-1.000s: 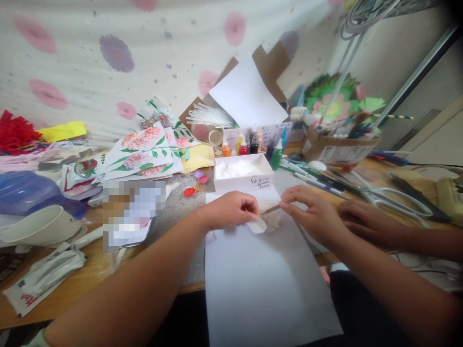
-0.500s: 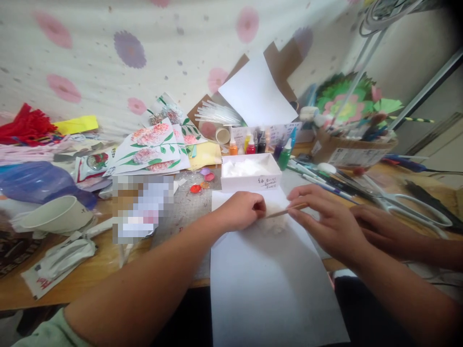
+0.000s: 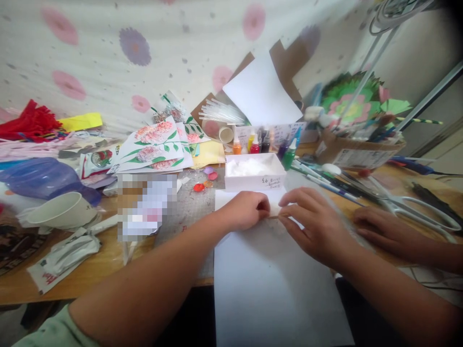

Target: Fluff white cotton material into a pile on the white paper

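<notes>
Between my two hands runs a thin wooden stick (image 3: 275, 217), held low over a white sheet of paper (image 3: 267, 289). My left hand (image 3: 246, 211) is curled shut around its left end. The thumb and fingers of my right hand (image 3: 314, 224) pinch the other end. Loose whitish material, blurred, lies on the paper under the stick. Just behind my hands stands a small white box (image 3: 255, 180) with handwriting on its front and white grainy stuff (image 3: 253, 167) inside.
Another person's hand (image 3: 387, 233) rests right of mine, near large scissors (image 3: 412, 205). Dye bottles (image 3: 254, 144) stand behind the box. At left are a paper cup (image 3: 61, 212) and flower pictures (image 3: 154, 147). Brushes and pens lie right; a cardboard box (image 3: 358, 149) holds tools.
My right hand has moved left, closer to my left hand, so less of the stick shows between them. The other person's hand shows more clearly. The view has shifted slightly.
</notes>
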Demonstrator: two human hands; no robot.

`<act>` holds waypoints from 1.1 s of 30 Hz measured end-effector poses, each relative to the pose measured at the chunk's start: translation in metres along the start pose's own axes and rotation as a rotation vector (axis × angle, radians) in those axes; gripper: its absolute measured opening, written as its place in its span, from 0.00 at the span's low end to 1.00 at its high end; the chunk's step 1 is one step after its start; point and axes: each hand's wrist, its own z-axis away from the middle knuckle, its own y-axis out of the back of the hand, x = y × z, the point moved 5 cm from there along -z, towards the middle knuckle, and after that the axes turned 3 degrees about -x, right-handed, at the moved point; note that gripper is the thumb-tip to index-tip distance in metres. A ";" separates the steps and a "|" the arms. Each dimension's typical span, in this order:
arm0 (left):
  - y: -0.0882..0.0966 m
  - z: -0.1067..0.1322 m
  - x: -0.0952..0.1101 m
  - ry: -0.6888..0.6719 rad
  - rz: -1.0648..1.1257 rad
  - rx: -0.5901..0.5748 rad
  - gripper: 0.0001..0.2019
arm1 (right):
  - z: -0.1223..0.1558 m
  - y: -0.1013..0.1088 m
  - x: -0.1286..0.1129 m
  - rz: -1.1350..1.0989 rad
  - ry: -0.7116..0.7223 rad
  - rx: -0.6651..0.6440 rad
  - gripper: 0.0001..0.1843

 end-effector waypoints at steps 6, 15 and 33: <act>0.003 0.002 0.001 -0.017 0.036 0.042 0.04 | -0.011 -0.008 -0.005 0.126 0.009 -0.159 0.08; 0.035 0.009 -0.005 -0.003 0.214 0.317 0.06 | -0.026 -0.017 -0.013 0.227 0.047 -0.286 0.10; 0.092 0.021 -0.044 0.039 1.007 0.676 0.13 | 0.100 0.029 0.141 -1.123 -1.331 0.782 0.04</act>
